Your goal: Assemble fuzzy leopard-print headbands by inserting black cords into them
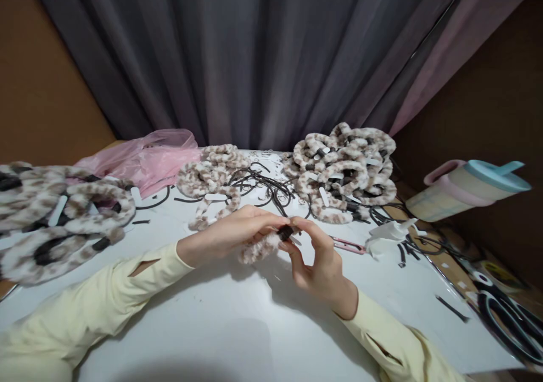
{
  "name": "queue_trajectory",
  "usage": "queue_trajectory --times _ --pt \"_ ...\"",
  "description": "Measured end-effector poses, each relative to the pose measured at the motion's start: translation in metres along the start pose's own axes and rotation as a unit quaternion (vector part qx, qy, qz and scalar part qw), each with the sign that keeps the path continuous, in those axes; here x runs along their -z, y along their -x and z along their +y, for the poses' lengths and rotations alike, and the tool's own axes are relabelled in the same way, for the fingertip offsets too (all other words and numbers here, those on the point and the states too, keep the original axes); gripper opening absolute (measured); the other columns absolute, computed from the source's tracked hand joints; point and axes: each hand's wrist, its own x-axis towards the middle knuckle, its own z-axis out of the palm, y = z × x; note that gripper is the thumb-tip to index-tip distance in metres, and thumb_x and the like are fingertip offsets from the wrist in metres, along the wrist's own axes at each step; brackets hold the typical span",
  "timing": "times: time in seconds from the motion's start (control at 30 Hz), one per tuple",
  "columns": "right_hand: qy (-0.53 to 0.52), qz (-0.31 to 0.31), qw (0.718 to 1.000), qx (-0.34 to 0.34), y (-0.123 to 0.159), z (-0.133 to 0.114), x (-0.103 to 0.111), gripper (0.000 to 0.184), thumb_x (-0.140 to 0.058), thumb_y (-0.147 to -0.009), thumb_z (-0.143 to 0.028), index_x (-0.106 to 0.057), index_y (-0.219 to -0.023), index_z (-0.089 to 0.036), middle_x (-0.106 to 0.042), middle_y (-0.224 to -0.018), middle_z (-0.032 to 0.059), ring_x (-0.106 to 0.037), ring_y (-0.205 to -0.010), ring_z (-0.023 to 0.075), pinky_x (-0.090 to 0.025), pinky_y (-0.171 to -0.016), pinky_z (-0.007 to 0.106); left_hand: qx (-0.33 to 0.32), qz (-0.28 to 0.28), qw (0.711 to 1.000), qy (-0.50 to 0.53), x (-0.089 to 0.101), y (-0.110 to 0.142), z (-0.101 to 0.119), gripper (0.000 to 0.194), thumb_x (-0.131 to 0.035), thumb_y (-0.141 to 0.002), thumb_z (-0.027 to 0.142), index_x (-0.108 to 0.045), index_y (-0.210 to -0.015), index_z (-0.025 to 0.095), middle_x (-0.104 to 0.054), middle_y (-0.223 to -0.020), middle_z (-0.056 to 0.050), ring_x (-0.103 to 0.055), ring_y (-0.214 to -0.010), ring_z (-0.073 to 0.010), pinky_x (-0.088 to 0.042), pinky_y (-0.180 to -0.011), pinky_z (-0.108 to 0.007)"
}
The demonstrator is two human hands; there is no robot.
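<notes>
Between my hands is a spotted furry ring [258, 250], white with brown patches, held above the white table. My left hand [240, 229] is wrapped along its far side, with the thumb reaching to a black band [285, 232]. My right hand [316, 257] pinches that black band between thumb and fingers. A small pale piece shows by the right fingertips; I cannot make out what it is. Just behind my hands lies a tangle of black cords [271, 184]. A pink utility knife [348, 245] rests right of my right hand, beside a white glue bottle [388, 237].
Spotted furry rings with white tags pile up at the left [102, 206] and back right [345, 170]. A pink plastic bag [148, 155] lies at the back left. At the right stand a tumbler [462, 189] with a blue lid and black-handled scissors [504, 320].
</notes>
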Motion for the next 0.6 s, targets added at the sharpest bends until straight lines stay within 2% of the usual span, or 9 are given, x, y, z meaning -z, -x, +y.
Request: queue_trajectory --times 0.1,0.2,0.33,0.47,0.53,0.6 --pt "-0.006 -0.011 1.000 0.002 -0.001 -0.002 0.002 0.062 -0.056 -0.076 -0.001 -0.033 -0.132 -0.016 -0.058 -0.109 0.0152 -0.059 -0.098 0.0242 -0.055 -0.077 0.037 -0.007 -0.057 0.998 0.023 0.003 -0.003 -0.004 0.040 -0.051 -0.078 0.052 -0.062 -0.070 0.014 -0.044 -0.054 0.004 -0.036 -0.047 -0.0072 -0.027 -0.044 -0.020" --pt "-0.052 -0.050 0.997 -0.004 -0.003 -0.002 0.003 0.059 -0.052 -0.078 -0.002 -0.030 -0.131 -0.017 -0.057 -0.108 0.0149 -0.058 -0.101 0.0238 -0.054 -0.079 0.040 -0.013 -0.069 0.998 -0.002 0.003 -0.006 -0.009 0.035 -0.063 -0.071 0.050 -0.062 -0.072 0.014 -0.043 -0.051 0.006 -0.032 -0.043 -0.0057 -0.024 -0.043 -0.020" --pt "-0.092 -0.087 0.992 -0.011 -0.005 0.000 0.004 0.059 -0.050 -0.079 -0.001 -0.026 -0.131 -0.018 -0.054 -0.108 0.0139 -0.056 -0.102 0.0221 -0.052 -0.081 0.040 -0.003 -0.053 0.998 -0.018 -0.003 -0.006 -0.015 0.034 -0.064 -0.071 0.045 -0.065 -0.083 0.014 -0.043 -0.046 0.007 -0.031 -0.039 -0.0053 -0.023 -0.042 -0.020" --pt "-0.068 -0.062 0.996 -0.018 -0.010 0.002 0.004 0.055 -0.053 -0.079 -0.003 -0.029 -0.126 -0.019 -0.051 -0.107 0.0123 -0.052 -0.102 0.0221 -0.049 -0.083 0.042 -0.035 -0.024 0.999 0.027 -0.007 -0.004 -0.014 0.029 -0.058 -0.078 0.041 -0.065 -0.080 0.013 -0.055 -0.060 0.002 -0.044 -0.050 -0.0071 -0.030 -0.048 -0.020" --pt "-0.011 -0.044 0.998 -0.033 -0.013 0.002 0.006 0.045 -0.057 -0.079 -0.007 -0.035 -0.116 -0.017 -0.050 -0.103 0.0122 -0.050 -0.099 0.0232 -0.047 -0.081 0.041 -0.042 0.002 0.998 0.056 -0.008 -0.004 -0.013 0.028 -0.055 -0.080 0.040 -0.062 -0.074 0.013 -0.052 -0.061 0.003 -0.043 -0.053 -0.0069 -0.031 -0.050 -0.019" --pt "0.046 -0.062 0.995 -0.059 -0.016 0.000 0.008 0.026 -0.057 -0.080 -0.011 -0.042 -0.100 -0.017 -0.050 -0.094 0.0101 -0.049 -0.089 0.0225 -0.045 -0.073 0.038 -0.028 0.024 0.996 0.081 -0.010 -0.005 -0.015 0.030 -0.053 -0.082 0.040 -0.058 -0.069 0.014 -0.045 -0.056 0.005 -0.037 -0.049 -0.0060 -0.028 -0.047 -0.019"
